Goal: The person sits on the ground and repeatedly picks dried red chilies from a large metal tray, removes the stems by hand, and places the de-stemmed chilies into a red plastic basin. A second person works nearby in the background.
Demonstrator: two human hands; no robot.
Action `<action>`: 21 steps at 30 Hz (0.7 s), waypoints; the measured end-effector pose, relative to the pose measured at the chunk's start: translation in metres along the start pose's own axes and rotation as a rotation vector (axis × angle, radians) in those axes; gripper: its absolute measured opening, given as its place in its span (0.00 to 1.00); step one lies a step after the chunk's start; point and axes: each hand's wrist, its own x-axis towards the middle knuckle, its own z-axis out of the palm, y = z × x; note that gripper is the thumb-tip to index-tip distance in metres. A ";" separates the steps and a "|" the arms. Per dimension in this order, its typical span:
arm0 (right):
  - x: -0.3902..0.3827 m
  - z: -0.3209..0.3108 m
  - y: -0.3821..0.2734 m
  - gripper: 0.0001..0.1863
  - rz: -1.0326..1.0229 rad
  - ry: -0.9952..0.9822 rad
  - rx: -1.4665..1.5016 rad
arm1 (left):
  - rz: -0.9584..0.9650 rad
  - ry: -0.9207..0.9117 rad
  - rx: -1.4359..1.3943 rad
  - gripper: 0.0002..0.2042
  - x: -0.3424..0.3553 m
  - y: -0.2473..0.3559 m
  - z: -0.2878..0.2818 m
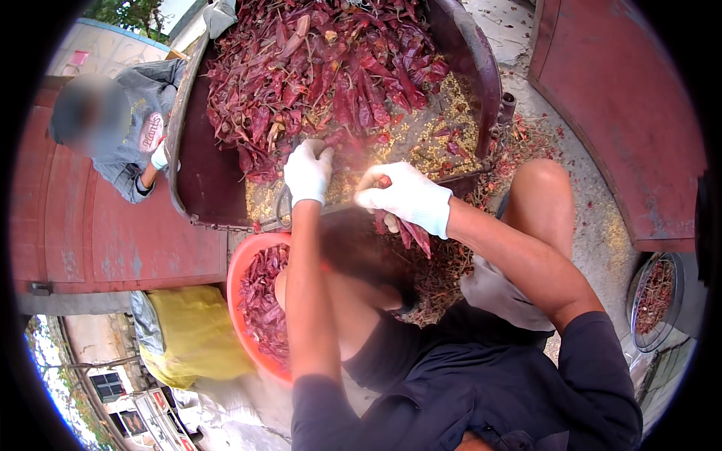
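A big heap of dried red chili peppers (301,68) fills a dark red metal cart bed (218,195), with loose yellow seeds (459,113) scattered at its near side. My left hand (307,174), in a white glove, is over the bed's near edge with its fingers curled in; whatever they hold is hidden. Beside it, my white-gloved right hand (406,197) is closed around several dried chili peppers (414,237), which hang below the palm. Its thumb and forefinger come together around a small red bit.
An orange-red basin (235,289) of chilies stands by my left leg. Stems and scraps (444,282) litter the ground between my legs. Another person (135,120) sits left of the bed, one gloved hand at its rim. At far right is a round container (654,301) of red scraps.
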 end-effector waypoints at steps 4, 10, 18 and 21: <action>0.004 -0.001 0.002 0.07 -0.033 0.040 -0.021 | -0.017 0.150 -0.019 0.11 -0.012 0.014 -0.017; 0.013 -0.002 0.005 0.11 -0.087 0.183 0.134 | -0.010 0.283 -0.302 0.10 -0.043 0.031 -0.031; 0.021 0.003 0.009 0.19 -0.192 0.187 0.167 | 0.369 0.230 -0.169 0.09 -0.098 0.066 -0.033; 0.018 -0.004 0.007 0.16 -0.181 0.198 0.038 | 0.180 0.022 -0.488 0.10 -0.104 0.068 -0.036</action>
